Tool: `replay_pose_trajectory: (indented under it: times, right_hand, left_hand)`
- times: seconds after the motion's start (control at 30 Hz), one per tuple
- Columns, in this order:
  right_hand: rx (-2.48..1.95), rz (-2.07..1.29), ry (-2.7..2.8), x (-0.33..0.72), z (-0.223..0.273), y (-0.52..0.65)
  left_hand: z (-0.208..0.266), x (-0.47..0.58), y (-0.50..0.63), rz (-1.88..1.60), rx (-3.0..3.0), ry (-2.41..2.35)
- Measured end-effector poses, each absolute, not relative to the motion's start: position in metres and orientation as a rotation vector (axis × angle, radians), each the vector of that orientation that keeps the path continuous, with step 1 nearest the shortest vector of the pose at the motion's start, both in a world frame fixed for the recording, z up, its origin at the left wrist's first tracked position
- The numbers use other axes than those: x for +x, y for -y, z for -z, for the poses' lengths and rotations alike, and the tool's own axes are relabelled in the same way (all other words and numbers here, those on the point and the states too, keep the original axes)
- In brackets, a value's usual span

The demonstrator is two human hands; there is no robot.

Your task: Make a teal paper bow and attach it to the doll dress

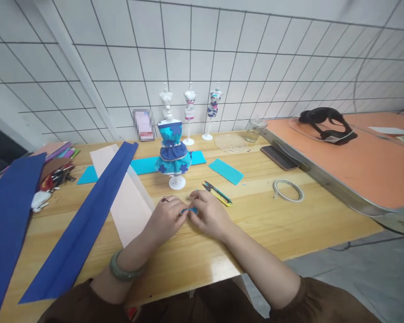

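Observation:
My left hand and my right hand meet low over the table, fingers pinched on a small blue strip. Fingertips cover part of the strip, which looks like thin paper. Just beyond my right hand lies a pair of yellow-handled thread snips, blades pointing left. Behind the hands stands a small dress form on a white round base, wearing a turquoise and blue dress with flower shapes and a ruffled skirt.
Pale pink paper and a long dark blue folded strip lie on the left. Turquoise pieces rest behind. A tape roll, phone and glass jar are right; smaller dress forms stand near the tiled wall.

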State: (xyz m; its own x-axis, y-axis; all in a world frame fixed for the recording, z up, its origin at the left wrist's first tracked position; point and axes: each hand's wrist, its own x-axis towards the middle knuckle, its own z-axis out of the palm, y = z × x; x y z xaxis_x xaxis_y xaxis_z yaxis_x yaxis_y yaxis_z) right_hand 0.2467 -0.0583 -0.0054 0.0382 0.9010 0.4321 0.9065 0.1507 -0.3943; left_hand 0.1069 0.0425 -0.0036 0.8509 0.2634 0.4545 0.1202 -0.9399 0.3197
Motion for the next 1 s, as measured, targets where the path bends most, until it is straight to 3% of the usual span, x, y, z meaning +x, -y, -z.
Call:
replay_pose_trajectory:
  times: [0.33,0.47,0.6,0.87,1.0]
  right_hand:
    - [-1.881,0.107,1.519,0.32,-0.035,0.107]
    - [-2.312,0.341,1.235,0.398,-0.021,0.16]
    - [-2.583,0.294,1.228,0.435,0.008,0.192]
    - [-2.578,0.361,1.195,0.402,0.011,0.188]
    - [-2.301,0.324,1.373,0.344,-0.01,0.167]
  left_hand:
    - [0.004,0.105,-0.047,-0.837,2.497,-0.43]
    - [0.004,0.106,-0.044,-0.835,2.373,-0.505]
    - [-0.001,0.107,-0.041,-0.712,2.264,-0.613]
    - [-0.003,0.107,-0.041,-0.576,1.782,-0.712]
    - [-0.005,0.107,-0.038,-0.539,1.467,-0.57]
